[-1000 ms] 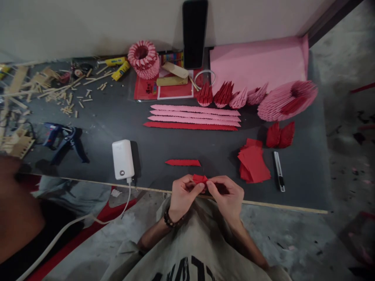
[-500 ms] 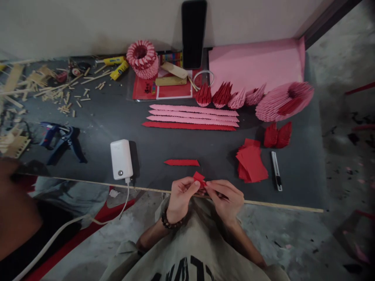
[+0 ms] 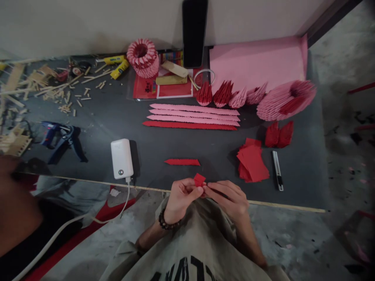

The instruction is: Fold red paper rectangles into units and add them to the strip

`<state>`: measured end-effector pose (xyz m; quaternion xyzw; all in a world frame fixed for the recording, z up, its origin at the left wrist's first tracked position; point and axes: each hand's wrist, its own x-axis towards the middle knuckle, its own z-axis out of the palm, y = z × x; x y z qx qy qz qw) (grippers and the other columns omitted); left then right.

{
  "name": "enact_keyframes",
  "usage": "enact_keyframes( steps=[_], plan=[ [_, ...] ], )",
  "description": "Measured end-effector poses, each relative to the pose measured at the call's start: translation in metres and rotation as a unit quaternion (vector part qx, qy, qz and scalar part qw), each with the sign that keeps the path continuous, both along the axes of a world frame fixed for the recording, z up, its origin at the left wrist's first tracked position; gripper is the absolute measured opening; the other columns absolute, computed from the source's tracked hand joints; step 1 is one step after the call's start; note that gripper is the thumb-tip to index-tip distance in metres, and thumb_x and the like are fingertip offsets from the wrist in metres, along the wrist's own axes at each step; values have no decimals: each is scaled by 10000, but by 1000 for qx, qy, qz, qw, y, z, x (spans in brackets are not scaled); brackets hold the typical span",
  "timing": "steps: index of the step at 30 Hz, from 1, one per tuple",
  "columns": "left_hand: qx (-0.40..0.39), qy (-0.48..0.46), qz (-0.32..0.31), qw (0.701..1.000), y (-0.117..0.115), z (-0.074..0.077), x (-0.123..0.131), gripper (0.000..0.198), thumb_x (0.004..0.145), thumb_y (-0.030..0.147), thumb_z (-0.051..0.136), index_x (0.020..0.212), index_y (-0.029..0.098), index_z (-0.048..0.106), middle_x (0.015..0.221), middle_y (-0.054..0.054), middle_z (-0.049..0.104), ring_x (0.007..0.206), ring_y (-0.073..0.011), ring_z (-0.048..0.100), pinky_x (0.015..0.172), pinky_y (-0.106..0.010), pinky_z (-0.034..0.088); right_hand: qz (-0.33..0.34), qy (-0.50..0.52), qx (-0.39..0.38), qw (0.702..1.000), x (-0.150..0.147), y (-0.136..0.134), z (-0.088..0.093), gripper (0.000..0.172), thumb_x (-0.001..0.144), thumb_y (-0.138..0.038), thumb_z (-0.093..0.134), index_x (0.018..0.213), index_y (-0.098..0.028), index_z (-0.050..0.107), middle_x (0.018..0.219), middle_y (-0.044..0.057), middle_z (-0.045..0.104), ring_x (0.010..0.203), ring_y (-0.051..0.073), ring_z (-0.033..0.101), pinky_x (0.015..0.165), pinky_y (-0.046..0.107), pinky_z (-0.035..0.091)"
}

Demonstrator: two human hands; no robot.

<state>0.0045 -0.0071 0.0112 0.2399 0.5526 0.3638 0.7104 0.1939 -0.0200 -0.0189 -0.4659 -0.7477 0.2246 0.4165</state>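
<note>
My left hand (image 3: 182, 194) and my right hand (image 3: 228, 197) meet at the near edge of the dark table (image 3: 164, 144), both pinching one small folded red paper piece (image 3: 199, 180). Its corner sticks up between my fingertips. Just beyond my hands lies a short red strip of joined paper pieces (image 3: 182, 162). A loose stack of red paper rectangles (image 3: 252, 160) lies to the right of my right hand, with a utility knife (image 3: 277, 170) beside it.
A white power bank (image 3: 121, 158) with its cable sits to the left. Long pink and red strips (image 3: 193, 116), folded-paper clusters (image 3: 222, 93), a pink dome (image 3: 285, 100), pink sheets (image 3: 258, 62), a ring-shaped paper model (image 3: 143, 57), an upright phone (image 3: 194, 31), a glue gun (image 3: 60, 136) and wood scraps (image 3: 43, 86) fill the table.
The red piece went from flat between my fingers to tilted with a corner up. My hands have drawn slightly closer to my body and my right fingers have stretched out over it.
</note>
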Motion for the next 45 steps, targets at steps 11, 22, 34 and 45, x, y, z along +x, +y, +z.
enact_keyframes(
  steps=[11,22,34,45],
  plan=[
    [97,90,4,991,-3,-3,4,339,885,506,798,906,170,753,829,-58,740,748,-170,703,716,-270,614,-130,128,-144,973,-29,3,15,35,899,-260,762,872,-266,782,743,-12,775,587,131,716,527,228,599],
    [130,156,-2,979,-2,-8,7,274,903,460,789,912,186,793,855,-72,806,785,-200,755,740,-276,604,-175,104,-160,966,-33,1,17,57,883,-223,730,856,-250,773,773,-8,775,664,155,734,618,266,597],
    [212,200,-18,956,4,-14,0,145,936,364,771,901,241,840,989,-50,858,961,-268,818,942,-447,666,-172,92,-143,970,-37,-1,17,61,899,-208,743,907,-258,777,869,-6,795,778,157,760,752,274,612],
    [194,205,5,959,1,-23,3,175,957,391,728,900,280,850,856,7,790,788,-187,735,736,-322,611,-146,102,-207,962,-51,-5,6,146,910,-267,730,776,-209,735,710,-7,737,609,109,668,593,222,529]
  ],
)
